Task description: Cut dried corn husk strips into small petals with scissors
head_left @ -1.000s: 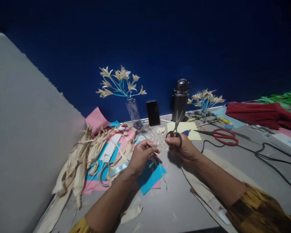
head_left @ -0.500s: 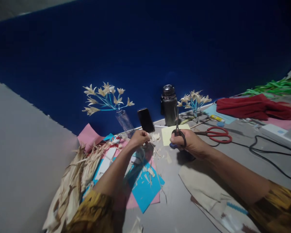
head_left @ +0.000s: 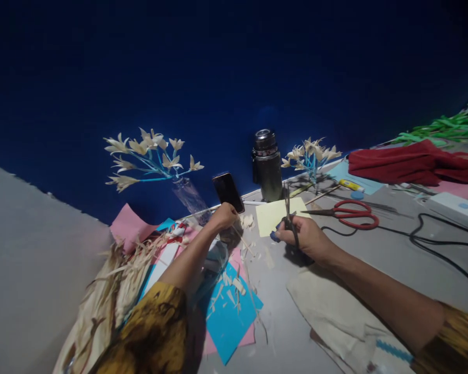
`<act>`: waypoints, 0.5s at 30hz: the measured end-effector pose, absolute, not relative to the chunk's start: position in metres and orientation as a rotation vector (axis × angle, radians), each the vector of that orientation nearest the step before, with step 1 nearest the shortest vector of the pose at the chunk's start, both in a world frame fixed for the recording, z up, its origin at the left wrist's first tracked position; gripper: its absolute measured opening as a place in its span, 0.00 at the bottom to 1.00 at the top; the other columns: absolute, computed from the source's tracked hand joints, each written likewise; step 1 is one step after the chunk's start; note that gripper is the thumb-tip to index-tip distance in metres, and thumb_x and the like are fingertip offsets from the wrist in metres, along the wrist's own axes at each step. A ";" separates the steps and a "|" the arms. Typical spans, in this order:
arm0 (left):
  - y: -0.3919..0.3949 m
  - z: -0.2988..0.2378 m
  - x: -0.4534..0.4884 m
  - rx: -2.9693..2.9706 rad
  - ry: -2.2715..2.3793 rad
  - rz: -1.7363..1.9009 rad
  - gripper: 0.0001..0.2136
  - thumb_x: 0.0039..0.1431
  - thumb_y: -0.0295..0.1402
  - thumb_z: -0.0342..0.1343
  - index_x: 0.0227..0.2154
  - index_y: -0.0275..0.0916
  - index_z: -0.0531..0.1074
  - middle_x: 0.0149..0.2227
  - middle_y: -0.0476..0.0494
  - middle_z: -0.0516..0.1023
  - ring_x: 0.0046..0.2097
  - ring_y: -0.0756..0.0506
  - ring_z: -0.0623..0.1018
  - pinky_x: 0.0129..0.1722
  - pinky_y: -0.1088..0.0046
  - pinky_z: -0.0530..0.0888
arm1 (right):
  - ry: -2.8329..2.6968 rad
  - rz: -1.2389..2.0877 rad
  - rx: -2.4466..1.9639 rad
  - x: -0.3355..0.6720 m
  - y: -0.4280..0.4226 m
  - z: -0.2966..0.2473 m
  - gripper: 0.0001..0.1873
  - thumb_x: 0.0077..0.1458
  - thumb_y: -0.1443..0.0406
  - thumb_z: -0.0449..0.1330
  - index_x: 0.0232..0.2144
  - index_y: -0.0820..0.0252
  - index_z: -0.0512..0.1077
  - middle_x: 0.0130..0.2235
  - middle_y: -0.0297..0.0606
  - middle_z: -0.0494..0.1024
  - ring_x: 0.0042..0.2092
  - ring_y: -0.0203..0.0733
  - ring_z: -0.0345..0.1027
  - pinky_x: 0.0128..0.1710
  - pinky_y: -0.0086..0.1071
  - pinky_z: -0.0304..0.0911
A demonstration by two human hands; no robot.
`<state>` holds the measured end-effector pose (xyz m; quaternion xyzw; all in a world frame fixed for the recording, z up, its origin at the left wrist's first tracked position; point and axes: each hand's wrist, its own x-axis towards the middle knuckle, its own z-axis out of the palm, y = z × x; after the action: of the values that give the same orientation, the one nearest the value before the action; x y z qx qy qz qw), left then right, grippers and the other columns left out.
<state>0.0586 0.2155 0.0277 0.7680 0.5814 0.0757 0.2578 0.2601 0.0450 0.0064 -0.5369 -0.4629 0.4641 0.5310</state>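
Observation:
My right hand [head_left: 306, 240] is closed round the black handles of small scissors [head_left: 288, 213], whose blades point up and away from me. My left hand [head_left: 224, 215] reaches forward with curled fingers over pale husk scraps [head_left: 248, 222], right in front of a black phone [head_left: 226, 191] that leans against the blue wall. Whether those fingers hold anything is hidden. A thin stick [head_left: 244, 241] lies just below that hand. Blue paper [head_left: 228, 311] and pink paper [head_left: 129, 226] lie under my left arm.
Dried corn husks [head_left: 113, 283] pile up at the left. A clear bottle [head_left: 190, 197] with husk flowers, a dark flask [head_left: 266, 166], a second flower bunch [head_left: 310, 155], yellow paper [head_left: 271, 217], red scissors [head_left: 349, 212], a black cable [head_left: 432, 246] and red cloth [head_left: 409, 163] surround my hands.
My left hand moved forward and away from the right one, toward the phone. My right hand kept the scissors and stayed nearly in place. The camera swung left and tilted.

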 end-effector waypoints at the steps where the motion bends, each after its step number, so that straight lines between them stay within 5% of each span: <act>1: 0.213 0.032 0.058 2.098 1.575 0.221 0.02 0.44 0.24 0.58 0.21 0.35 0.74 0.16 0.48 0.70 0.23 0.47 0.70 0.25 0.72 0.63 | -1.101 1.093 -1.281 0.260 0.045 0.006 0.14 0.39 0.58 0.72 0.23 0.60 0.73 0.20 0.32 0.69 0.23 0.35 0.56 0.23 0.31 0.50; 9: 0.117 0.076 0.010 2.192 0.976 0.137 0.07 0.56 0.33 0.55 0.27 0.38 0.75 0.27 0.47 0.75 0.29 0.47 0.73 0.30 0.74 0.64 | -1.039 1.065 -1.290 0.262 0.044 0.005 0.18 0.39 0.53 0.72 0.23 0.60 0.73 0.22 0.34 0.71 0.25 0.36 0.57 0.25 0.32 0.51; 15: 0.061 0.063 -0.048 2.208 1.320 0.171 0.09 0.60 0.34 0.50 0.30 0.38 0.74 0.28 0.47 0.75 0.31 0.47 0.72 0.30 0.73 0.63 | -1.059 1.131 -1.247 0.259 0.041 -0.003 0.17 0.49 0.52 0.68 0.27 0.60 0.75 0.24 0.34 0.72 0.24 0.34 0.55 0.24 0.33 0.48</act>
<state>-0.0482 0.0610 0.0631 0.8227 0.4919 0.0637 0.2777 0.2593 0.0415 -0.0026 -0.5256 -0.4463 0.4769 0.5451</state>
